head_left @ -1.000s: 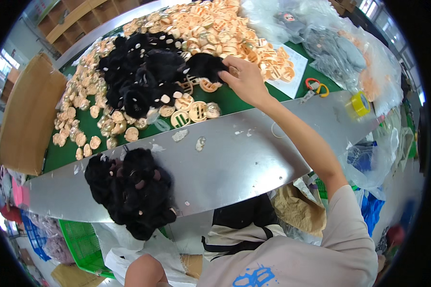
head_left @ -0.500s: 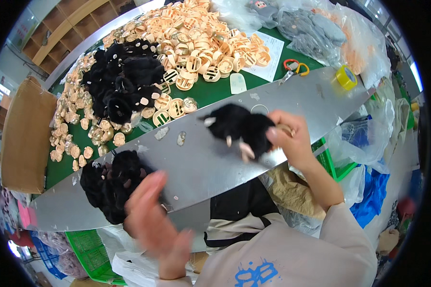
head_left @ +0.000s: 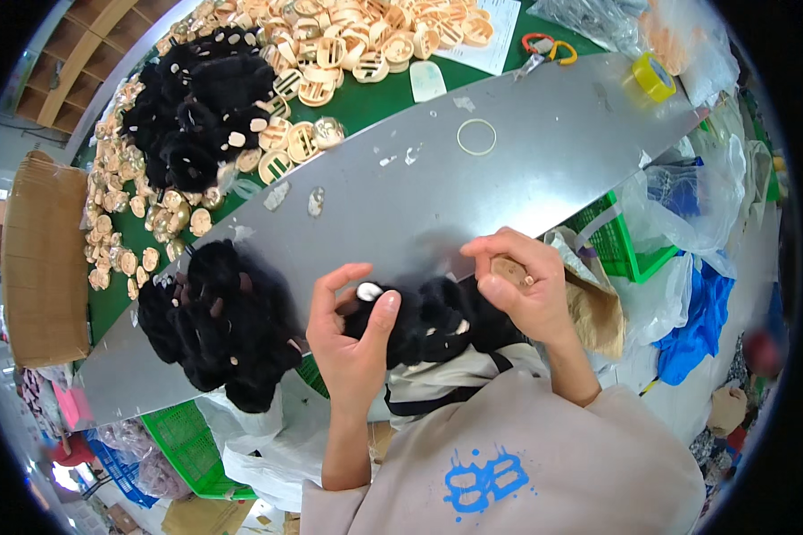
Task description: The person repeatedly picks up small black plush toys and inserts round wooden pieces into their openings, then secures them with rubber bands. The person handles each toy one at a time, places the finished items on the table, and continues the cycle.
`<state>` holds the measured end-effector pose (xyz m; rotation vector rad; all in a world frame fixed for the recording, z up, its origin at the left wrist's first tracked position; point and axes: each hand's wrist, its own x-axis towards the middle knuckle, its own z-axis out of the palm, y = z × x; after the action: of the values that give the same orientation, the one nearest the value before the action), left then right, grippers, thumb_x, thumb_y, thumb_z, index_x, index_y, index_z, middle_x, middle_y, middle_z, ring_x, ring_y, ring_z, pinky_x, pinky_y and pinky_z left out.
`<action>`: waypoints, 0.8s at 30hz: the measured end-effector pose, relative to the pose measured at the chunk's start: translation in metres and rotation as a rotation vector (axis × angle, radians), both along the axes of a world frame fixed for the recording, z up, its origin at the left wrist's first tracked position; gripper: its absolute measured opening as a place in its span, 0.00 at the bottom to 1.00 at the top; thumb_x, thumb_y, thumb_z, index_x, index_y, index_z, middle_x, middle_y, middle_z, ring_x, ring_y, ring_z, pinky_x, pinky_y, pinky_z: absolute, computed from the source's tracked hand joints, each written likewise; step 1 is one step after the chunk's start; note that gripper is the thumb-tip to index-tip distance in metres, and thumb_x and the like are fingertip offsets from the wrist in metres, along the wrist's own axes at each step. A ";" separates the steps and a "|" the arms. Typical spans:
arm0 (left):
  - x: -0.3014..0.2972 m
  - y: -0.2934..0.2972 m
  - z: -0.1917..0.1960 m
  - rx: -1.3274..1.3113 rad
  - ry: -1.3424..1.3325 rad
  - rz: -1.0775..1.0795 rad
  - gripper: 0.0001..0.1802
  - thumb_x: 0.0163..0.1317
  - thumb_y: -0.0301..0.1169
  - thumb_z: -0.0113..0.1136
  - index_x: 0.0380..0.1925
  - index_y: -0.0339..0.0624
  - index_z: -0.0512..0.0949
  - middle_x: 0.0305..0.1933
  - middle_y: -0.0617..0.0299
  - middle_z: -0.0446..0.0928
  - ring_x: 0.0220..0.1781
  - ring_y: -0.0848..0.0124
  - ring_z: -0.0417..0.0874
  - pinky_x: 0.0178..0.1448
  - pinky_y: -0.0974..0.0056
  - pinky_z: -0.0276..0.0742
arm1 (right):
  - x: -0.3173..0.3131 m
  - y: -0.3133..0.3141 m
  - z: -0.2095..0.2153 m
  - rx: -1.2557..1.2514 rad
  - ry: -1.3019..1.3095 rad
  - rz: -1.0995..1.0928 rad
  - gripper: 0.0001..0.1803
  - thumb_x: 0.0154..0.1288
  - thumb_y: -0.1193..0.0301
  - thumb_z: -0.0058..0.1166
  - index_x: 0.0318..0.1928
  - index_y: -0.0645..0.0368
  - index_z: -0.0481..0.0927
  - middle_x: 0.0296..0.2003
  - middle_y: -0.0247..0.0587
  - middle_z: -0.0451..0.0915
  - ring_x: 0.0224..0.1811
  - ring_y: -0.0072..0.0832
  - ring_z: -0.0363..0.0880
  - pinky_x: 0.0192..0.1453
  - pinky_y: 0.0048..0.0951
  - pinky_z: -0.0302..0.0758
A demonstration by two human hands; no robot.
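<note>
A black plush toy [head_left: 430, 323] with a white tip and small pale parts lies near my body, at the front edge of the grey metal strip [head_left: 393, 209]. My left hand [head_left: 346, 334] is curled around the toy's left end, thumb and fingers on either side of the white tip. My right hand [head_left: 531, 290] is bent over the toy's right side, with a small beige piece [head_left: 509, 270] held in its curled fingers. Whether the right fingertips touch the toy, I cannot tell. To the left, a heap of black plush toys [head_left: 219, 325] rests on the strip.
Beige plastic shells [head_left: 330, 53] and more black plush toys [head_left: 196, 98] are piled on the green table. Orange-handled scissors [head_left: 549, 49], yellow tape [head_left: 653, 78] and a rubber ring [head_left: 476, 137] lie beyond. A cardboard box [head_left: 45, 259] stands left; green baskets [head_left: 187, 446] sit below.
The black plush toy has come down from above the strip toward my body. My left hand has moved right and taken hold of it. The view has shifted, too.
</note>
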<state>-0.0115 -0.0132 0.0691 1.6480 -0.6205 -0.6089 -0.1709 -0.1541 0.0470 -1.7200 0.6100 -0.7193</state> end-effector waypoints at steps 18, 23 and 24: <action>-0.018 0.020 -0.021 -0.298 0.438 0.109 0.16 0.48 0.16 0.64 0.36 0.37 0.70 0.39 0.64 0.72 0.44 0.78 0.71 0.52 0.74 0.66 | 0.022 0.034 0.001 0.456 -0.034 0.181 0.06 0.66 0.72 0.59 0.37 0.62 0.78 0.21 0.28 0.74 0.22 0.11 0.67 0.26 0.18 0.64; -0.015 0.017 -0.030 -0.320 0.374 0.059 0.19 0.55 0.25 0.69 0.36 0.42 0.65 0.43 0.61 0.74 0.46 0.75 0.72 0.57 0.71 0.67 | 0.021 0.040 -0.002 0.496 0.004 0.117 0.07 0.66 0.71 0.60 0.39 0.62 0.79 0.19 0.27 0.74 0.21 0.11 0.69 0.25 0.18 0.65; -0.021 0.013 -0.021 -0.318 0.521 0.112 0.19 0.59 0.30 0.70 0.44 0.38 0.70 0.52 0.55 0.77 0.53 0.70 0.76 0.62 0.66 0.70 | 0.020 0.041 -0.001 0.476 0.012 0.111 0.07 0.65 0.71 0.60 0.39 0.62 0.79 0.19 0.28 0.73 0.21 0.11 0.68 0.25 0.19 0.64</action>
<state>-0.0321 -0.0002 0.0482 1.1535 -0.2249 -0.7766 -0.1510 -0.1135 0.0459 -1.3046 0.6305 -0.4403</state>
